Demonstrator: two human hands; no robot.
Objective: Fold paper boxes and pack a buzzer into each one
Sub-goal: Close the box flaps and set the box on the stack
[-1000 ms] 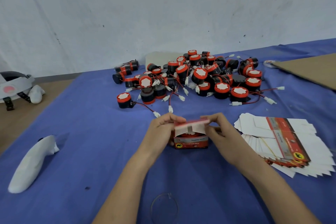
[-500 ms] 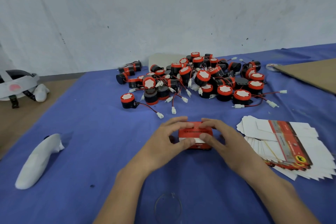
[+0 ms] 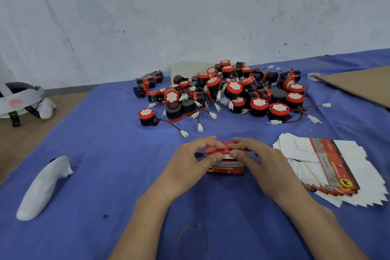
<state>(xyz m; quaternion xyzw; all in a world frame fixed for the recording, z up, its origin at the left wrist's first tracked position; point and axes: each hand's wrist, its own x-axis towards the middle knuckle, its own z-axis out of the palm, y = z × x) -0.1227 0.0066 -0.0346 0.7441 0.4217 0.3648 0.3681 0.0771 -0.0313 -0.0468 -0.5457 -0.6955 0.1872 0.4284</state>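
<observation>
Holding a small red cardboard box (image 3: 229, 167) on the blue desk (image 3: 105, 137).
Left hand (image 3: 190, 161) and right hand (image 3: 260, 160) curl their fingers (image 3: 207, 142) round its glossy lid, perhaps pinching; round buzzers (image 3: 232, 91) lie heaped behind.

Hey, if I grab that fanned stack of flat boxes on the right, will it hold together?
Probably not well: the stack of flat boxes is already splayed, so sheets likely slide apart. They look thin, so likely bendy and light.
</observation>
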